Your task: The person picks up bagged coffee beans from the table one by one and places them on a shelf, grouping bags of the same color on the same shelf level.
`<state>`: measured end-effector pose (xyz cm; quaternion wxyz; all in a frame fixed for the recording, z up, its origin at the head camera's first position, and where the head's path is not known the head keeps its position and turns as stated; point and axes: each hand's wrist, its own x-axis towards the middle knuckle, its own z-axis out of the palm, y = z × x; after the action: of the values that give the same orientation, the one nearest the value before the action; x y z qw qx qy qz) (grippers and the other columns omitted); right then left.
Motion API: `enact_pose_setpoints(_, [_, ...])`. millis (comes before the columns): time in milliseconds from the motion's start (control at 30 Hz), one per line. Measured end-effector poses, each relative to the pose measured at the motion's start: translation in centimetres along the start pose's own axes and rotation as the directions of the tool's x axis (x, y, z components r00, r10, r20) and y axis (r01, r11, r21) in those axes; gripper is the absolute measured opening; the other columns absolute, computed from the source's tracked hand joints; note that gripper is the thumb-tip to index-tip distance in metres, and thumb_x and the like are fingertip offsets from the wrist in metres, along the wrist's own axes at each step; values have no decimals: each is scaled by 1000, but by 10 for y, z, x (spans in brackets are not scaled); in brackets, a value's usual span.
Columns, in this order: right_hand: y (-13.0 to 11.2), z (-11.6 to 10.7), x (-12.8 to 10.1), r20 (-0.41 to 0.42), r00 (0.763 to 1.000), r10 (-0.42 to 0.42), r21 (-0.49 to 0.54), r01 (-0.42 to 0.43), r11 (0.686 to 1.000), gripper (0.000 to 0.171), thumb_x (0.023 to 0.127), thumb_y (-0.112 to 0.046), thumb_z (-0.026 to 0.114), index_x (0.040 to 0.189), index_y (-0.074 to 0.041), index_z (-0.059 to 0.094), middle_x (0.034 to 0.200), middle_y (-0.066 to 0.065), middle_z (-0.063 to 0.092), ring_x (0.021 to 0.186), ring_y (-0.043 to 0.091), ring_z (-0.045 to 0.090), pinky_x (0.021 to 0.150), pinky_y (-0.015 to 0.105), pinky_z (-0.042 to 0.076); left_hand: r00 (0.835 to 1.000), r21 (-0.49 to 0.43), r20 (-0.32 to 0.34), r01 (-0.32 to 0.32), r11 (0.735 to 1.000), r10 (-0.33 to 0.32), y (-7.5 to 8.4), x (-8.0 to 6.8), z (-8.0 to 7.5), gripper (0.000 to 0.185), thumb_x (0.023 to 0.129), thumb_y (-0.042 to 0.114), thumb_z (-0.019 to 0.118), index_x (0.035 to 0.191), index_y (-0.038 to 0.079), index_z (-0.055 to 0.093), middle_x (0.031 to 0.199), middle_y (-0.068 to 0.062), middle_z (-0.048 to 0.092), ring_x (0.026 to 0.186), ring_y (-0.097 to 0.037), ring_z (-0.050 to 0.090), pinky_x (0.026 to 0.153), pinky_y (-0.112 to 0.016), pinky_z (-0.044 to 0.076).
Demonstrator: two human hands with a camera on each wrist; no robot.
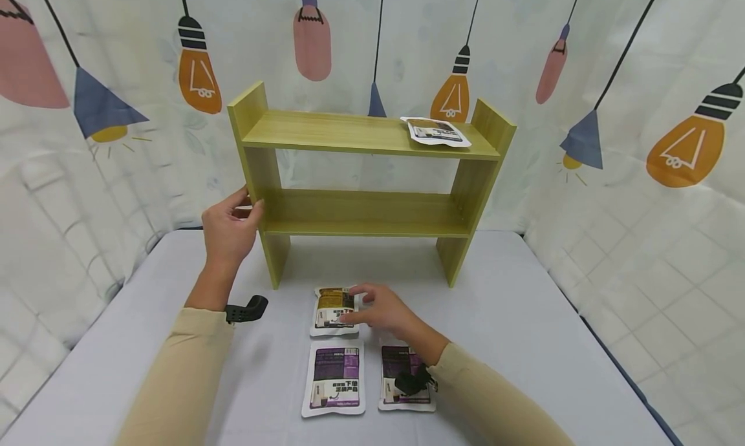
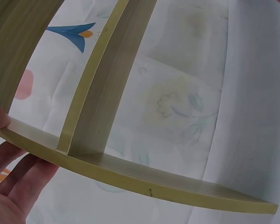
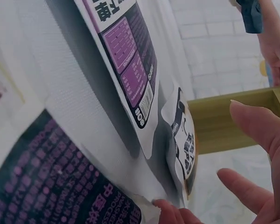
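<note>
My left hand (image 1: 229, 229) grips the left side panel of a yellow-green wooden shelf (image 1: 361, 223). In the left wrist view its thumb lies inside the panel (image 2: 144, 184) and the fingers behind it. My right hand (image 1: 384, 310) hovers at the right edge of a gold-and-white packet (image 1: 334, 299), thumb and forefinger spread apart in the right wrist view. Nearer to me lie a purple-and-white packet (image 1: 335, 376) and a dark purple one (image 1: 396, 359), partly covered by the right wrist. Another white-edged packet (image 1: 438, 133) lies on the upper board, toward the right.
The shelf stands at the back of a white-covered table (image 1: 495, 342), with a lower board (image 1: 367, 229) below the upper one. A pale curtain (image 1: 361, 45) printed with lamps hangs behind. Dark wrist devices (image 1: 247, 309) sit on both arms.
</note>
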<state>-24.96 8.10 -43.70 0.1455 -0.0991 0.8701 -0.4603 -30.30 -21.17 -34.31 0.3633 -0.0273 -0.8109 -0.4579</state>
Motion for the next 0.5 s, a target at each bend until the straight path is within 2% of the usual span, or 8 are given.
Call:
enact_pose_setpoints(133, [-1, 3, 5, 21, 1000, 5, 26, -6, 1000, 62, 76, -29, 92, 133, -17, 69, 135, 22, 60, 112, 33, 62, 80, 42, 61, 1000, 0, -1, -2, 1000, 2, 0, 0, 0, 41, 100, 29, 63, 140, 21, 65, 126, -12, 74, 98, -32, 74, 68, 1, 44])
enact_pose_setpoints(367, [-1, 6, 12, 20, 1000, 22, 75, -23, 997, 57, 76, -25, 92, 128, -15, 71, 126, 19, 63, 102, 27, 62, 77, 40, 62, 1000, 0, -1, -7, 1000, 7, -1, 0, 0, 41, 100, 28, 63, 140, 21, 65, 126, -12, 74, 98, -33, 74, 67, 1, 43])
enact_pose_setpoints(500, [-3, 8, 13, 14, 1000, 21, 62, -21, 998, 55, 77, -25, 91, 128, -15, 71, 121, 18, 64, 96, 24, 62, 75, 39, 62, 1000, 0, -3, -1, 1000, 1, -1, 0, 0, 42, 100, 29, 63, 140, 21, 64, 126, -13, 74, 97, -33, 74, 67, 1, 43])
